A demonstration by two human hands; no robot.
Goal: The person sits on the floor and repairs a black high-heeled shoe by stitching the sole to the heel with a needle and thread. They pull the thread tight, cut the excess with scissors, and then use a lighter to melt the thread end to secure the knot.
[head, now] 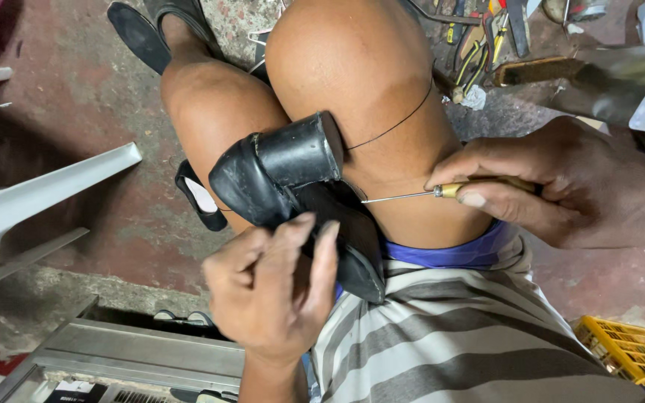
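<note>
Head view, looking down over the person's own lap: a black block-heeled shoe lies sole-up across the bare knees at the middle of the frame, its thick heel pointing toward the upper right. The left hand, rising from the lower centre, grips the shoe's sole end, fingers curled over the edge and pressed to the black surface. The right hand, coming in from the right edge, is closed around the yellowish handle of an awl; thumb and forefinger pinch it near the metal shaft. The thin needle runs left from the handle, and its tip meets the shoe just below the heel. A dark thread arcs over the right knee from the shoe's heel toward the upper right.

A striped grey shirt fills the lower right, with a band of blue cloth at the waist. A second black shoe lies on the floor just left of the knees, only partly seen. A white plastic chair stands at the left edge. Pliers and other hand tools lie scattered on the ground at the top right, beside a brush. A yellow crate sits in the lower right corner, and a grey metal frame crosses the lower left.
</note>
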